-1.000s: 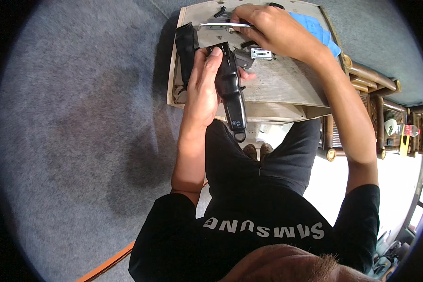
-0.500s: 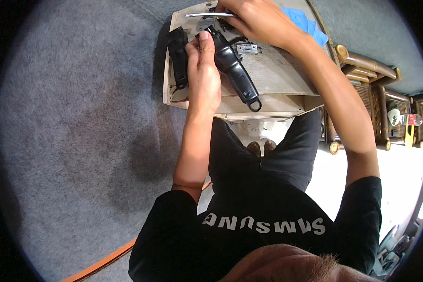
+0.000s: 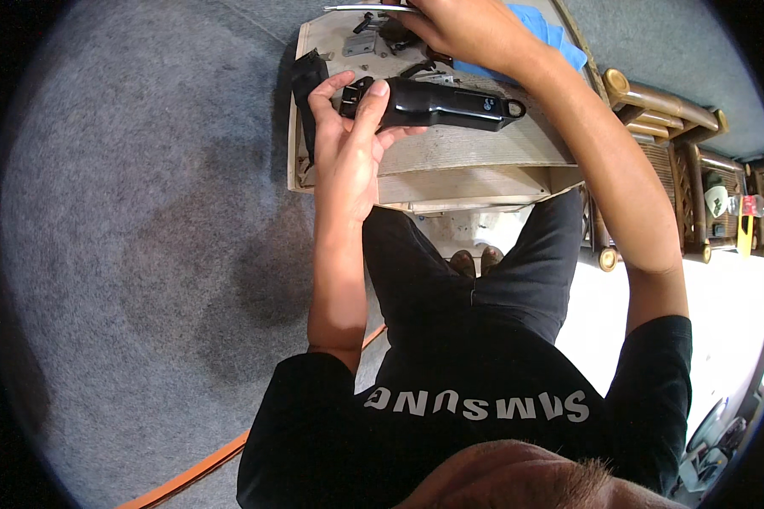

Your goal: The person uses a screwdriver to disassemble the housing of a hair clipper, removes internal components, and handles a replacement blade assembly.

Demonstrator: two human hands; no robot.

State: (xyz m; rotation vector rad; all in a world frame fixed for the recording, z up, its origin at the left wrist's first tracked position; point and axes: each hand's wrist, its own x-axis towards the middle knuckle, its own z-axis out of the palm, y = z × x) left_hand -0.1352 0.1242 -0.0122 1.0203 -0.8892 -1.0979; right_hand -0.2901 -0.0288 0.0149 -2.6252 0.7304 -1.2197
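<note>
My left hand is closed around one end of a black hair clipper, thumb on top and fingers beneath. The clipper lies nearly level, its hanging loop pointing right. Farther away, my right hand is closed on a thin, silver, pointed tool; its tip points left and its exact kind is unclear. Beside my left fingers lies a long black part, much like a clipper housing. A flat metal blade and several small dark parts rest between my hands.
All this is on a pale wooden table with an open compartment in its near side. Crumpled blue cloth lies under and beside my right forearm. Bamboo furniture stands to the right, and grey carpet spreads to the left.
The clipper in my left hand has turned from slanting toward me to nearly level, its loop end swinging right. My right hand, with the silver tool, has shifted slightly away from me.
</note>
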